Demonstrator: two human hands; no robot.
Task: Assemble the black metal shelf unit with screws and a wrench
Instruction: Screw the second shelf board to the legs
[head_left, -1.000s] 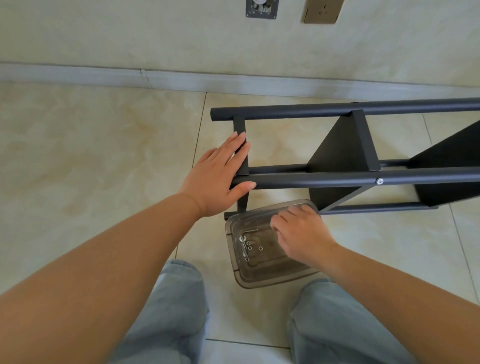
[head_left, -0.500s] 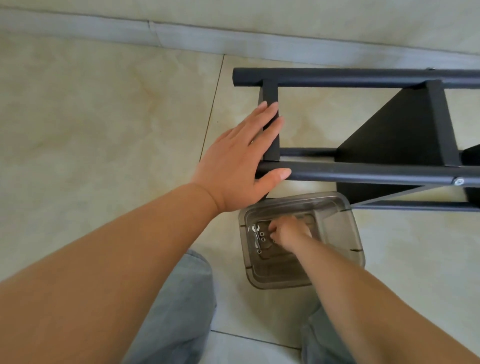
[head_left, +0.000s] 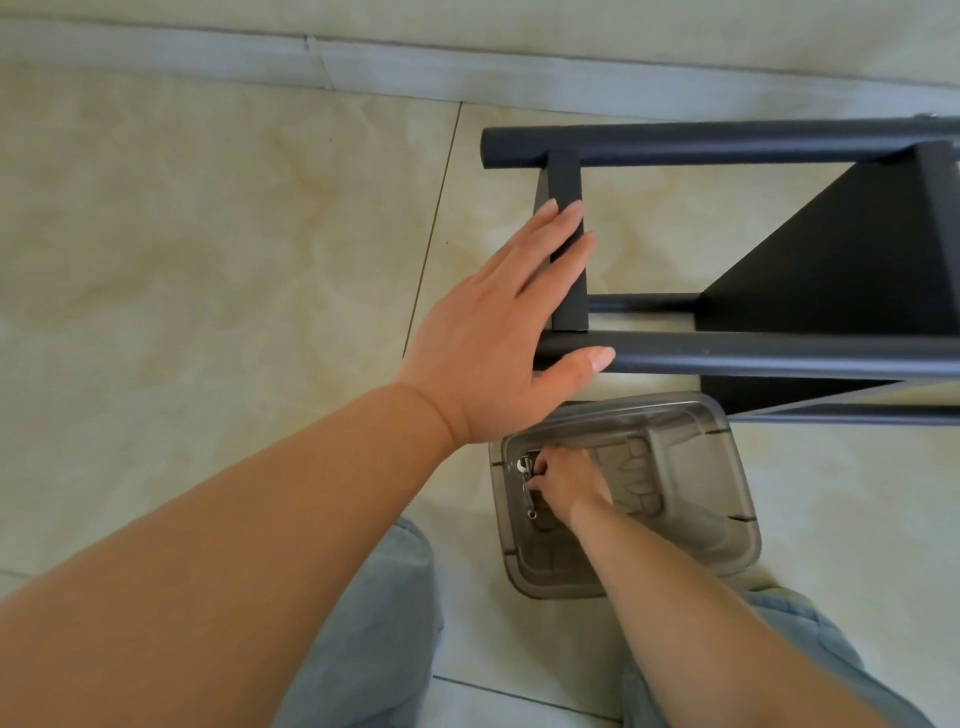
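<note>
The black metal shelf unit (head_left: 779, 354) lies on its side on the tiled floor, its tubes running off to the right. My left hand (head_left: 498, 338) rests flat on its left end, fingers straight along the short crossbar and thumb against the near tube. Below it stands a clear plastic bin (head_left: 727, 499). My right hand (head_left: 569, 480) reaches to the bin's bottom, where its fingertips pinch a small silver wrench (head_left: 523, 467). That hand hides most of the screws.
A grey baseboard (head_left: 363, 67) runs along the wall at the top. My knees in light blue jeans (head_left: 374, 623) are at the bottom, on either side of the bin. Bare beige floor tiles (head_left: 208, 234) lie to the left.
My right hand went from the bin's rim down to its bottom and closed its fingertips on the wrench. The view shifted lower and left. My left hand stayed on the shelf end.
</note>
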